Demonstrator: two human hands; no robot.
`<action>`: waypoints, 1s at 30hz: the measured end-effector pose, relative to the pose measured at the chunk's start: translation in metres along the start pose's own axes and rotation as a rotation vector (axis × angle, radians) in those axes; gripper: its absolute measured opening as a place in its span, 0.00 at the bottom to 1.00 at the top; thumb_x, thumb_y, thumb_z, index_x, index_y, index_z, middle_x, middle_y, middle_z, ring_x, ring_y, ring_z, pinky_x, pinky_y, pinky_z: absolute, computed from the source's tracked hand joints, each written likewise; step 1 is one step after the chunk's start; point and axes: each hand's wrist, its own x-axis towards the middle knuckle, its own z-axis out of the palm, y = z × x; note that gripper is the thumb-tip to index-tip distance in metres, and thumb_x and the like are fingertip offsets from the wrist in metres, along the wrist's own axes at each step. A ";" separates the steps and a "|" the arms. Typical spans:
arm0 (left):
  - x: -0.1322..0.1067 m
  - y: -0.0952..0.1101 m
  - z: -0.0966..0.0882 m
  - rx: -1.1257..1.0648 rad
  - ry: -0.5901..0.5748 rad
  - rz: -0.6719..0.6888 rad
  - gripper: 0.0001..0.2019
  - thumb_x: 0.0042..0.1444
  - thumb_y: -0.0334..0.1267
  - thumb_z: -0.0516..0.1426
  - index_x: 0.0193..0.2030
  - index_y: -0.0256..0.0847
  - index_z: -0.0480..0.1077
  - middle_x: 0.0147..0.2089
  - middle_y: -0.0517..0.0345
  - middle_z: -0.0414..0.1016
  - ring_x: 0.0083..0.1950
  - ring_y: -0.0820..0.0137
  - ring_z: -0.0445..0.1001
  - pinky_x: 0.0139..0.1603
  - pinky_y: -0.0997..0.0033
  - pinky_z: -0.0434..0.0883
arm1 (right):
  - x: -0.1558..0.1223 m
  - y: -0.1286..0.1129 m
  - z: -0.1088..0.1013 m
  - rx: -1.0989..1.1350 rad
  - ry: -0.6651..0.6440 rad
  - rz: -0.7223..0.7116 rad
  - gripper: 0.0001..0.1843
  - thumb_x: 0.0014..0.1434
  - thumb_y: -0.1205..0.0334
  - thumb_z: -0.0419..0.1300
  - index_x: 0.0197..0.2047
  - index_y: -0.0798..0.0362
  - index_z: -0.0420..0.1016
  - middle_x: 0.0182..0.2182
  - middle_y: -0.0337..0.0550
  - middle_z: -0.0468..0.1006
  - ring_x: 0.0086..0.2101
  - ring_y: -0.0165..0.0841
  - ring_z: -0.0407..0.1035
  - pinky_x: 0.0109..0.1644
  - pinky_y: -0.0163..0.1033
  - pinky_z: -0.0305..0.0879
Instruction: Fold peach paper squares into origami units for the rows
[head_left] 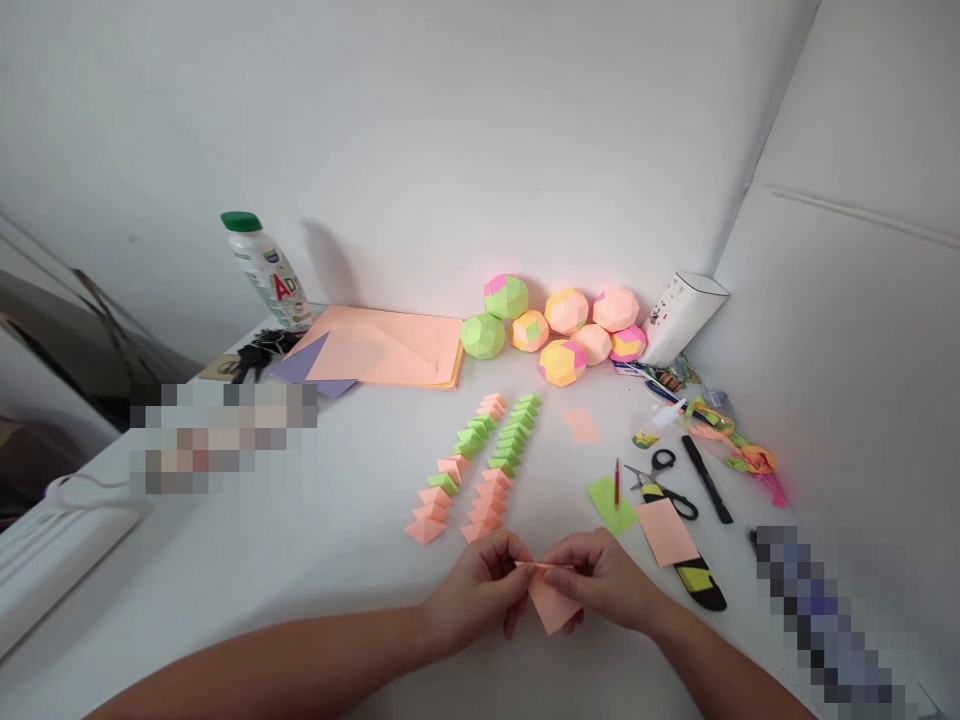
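Observation:
Between my two hands is a peach sheet of paper, its upper edge folded over in a narrow strip. My left hand pinches the left end of that fold. On the right end, my right hand presses the fold with its thumb on top and fingers behind. Just beyond my hands lie two rows of small folded paper pieces, the left row mixed peach and green, the right row green at the far end and peach at the near end.
Several faceted paper balls sit by the wall. Left of them are peach sheets and a white bottle. To the right lie scissors, a yellow-black cutter, a peach square, a green sheet and a glue bottle.

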 end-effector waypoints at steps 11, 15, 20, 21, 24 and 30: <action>-0.002 0.004 0.001 -0.089 0.088 0.003 0.11 0.49 0.40 0.58 0.26 0.41 0.59 0.14 0.70 0.64 0.12 0.80 0.59 0.15 0.80 0.56 | -0.002 -0.005 -0.007 -0.030 0.019 0.020 0.16 0.52 0.53 0.64 0.32 0.61 0.78 0.17 0.38 0.71 0.16 0.26 0.67 0.18 0.30 0.62; -0.002 0.004 -0.001 -0.150 0.061 0.008 0.10 0.50 0.40 0.57 0.28 0.41 0.59 0.16 0.70 0.64 0.13 0.79 0.61 0.16 0.79 0.57 | -0.003 -0.004 -0.009 -0.029 0.008 0.016 0.17 0.53 0.52 0.63 0.32 0.61 0.78 0.17 0.38 0.72 0.16 0.26 0.67 0.18 0.30 0.61; -0.002 0.003 0.000 -0.047 -0.005 0.023 0.15 0.52 0.48 0.58 0.30 0.39 0.60 0.17 0.70 0.64 0.14 0.80 0.62 0.16 0.80 0.56 | -0.001 -0.001 -0.003 -0.081 0.000 0.012 0.17 0.54 0.52 0.61 0.34 0.60 0.77 0.20 0.40 0.73 0.18 0.29 0.68 0.20 0.32 0.63; -0.001 0.002 0.000 -0.018 -0.007 0.025 0.16 0.52 0.49 0.58 0.30 0.39 0.59 0.17 0.69 0.64 0.14 0.80 0.62 0.16 0.80 0.55 | 0.000 0.000 -0.001 -0.127 0.034 -0.025 0.16 0.54 0.53 0.61 0.33 0.60 0.77 0.21 0.40 0.73 0.19 0.29 0.68 0.21 0.32 0.63; 0.000 0.001 0.002 0.025 -0.006 0.038 0.17 0.52 0.51 0.57 0.28 0.40 0.59 0.17 0.69 0.63 0.14 0.80 0.61 0.15 0.80 0.55 | 0.001 0.000 0.006 -0.300 0.160 -0.182 0.10 0.53 0.59 0.61 0.29 0.58 0.76 0.23 0.41 0.74 0.25 0.30 0.68 0.28 0.33 0.63; -0.001 -0.003 0.003 0.098 0.007 0.018 0.14 0.51 0.46 0.58 0.28 0.40 0.59 0.17 0.69 0.61 0.14 0.81 0.59 0.15 0.80 0.56 | 0.002 -0.001 0.020 -0.394 0.252 -0.225 0.05 0.47 0.67 0.55 0.22 0.57 0.69 0.20 0.37 0.69 0.23 0.27 0.62 0.26 0.31 0.58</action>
